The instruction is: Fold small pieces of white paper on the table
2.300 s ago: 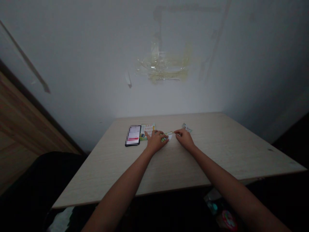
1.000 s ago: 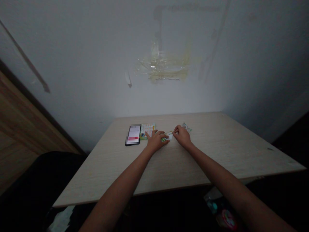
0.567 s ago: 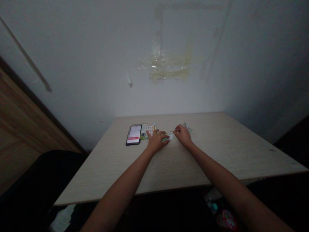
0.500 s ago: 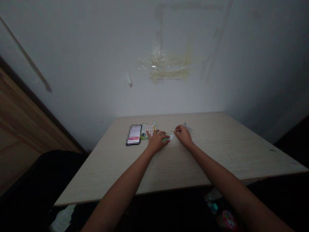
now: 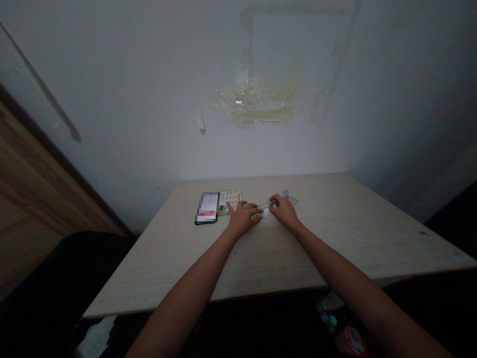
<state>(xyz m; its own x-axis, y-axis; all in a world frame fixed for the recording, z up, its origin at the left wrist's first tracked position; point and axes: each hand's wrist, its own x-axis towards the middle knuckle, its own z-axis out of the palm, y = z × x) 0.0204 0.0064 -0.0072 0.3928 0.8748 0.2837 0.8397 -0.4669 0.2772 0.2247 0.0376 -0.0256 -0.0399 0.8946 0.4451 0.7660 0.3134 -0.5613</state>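
Your right hand [image 5: 283,210] has shifted slightly toward the left one since the earliest frame, with its wrist a little higher, while your left hand [image 5: 241,219] stays in nearly the same place. Between the two lies a small green-and-white printed slip [image 5: 266,213], on the table [image 5: 335,238] toward its far edge. Your left hand is palm down over the slip's left part, fingers apart, thumb out to the side, fingertips on or against the paper. Your right thumb and fingertips are drawn together at the slip's right end; it is too small and dim there to tell whether they clamp it.

Just left of your left hand lies a printed booklet [image 5: 230,197], your thumb reaching over its near right corner. Beside it, farther left, a phone [image 5: 207,208] lies face up with its screen lit and blurred over. Just behind your right hand you have a crumpled printed scrap [image 5: 289,197], partly hidden by the hand. On the wall ahead of you, above the table, shiny clear tape [image 5: 257,104] clings beside yellowish residue.
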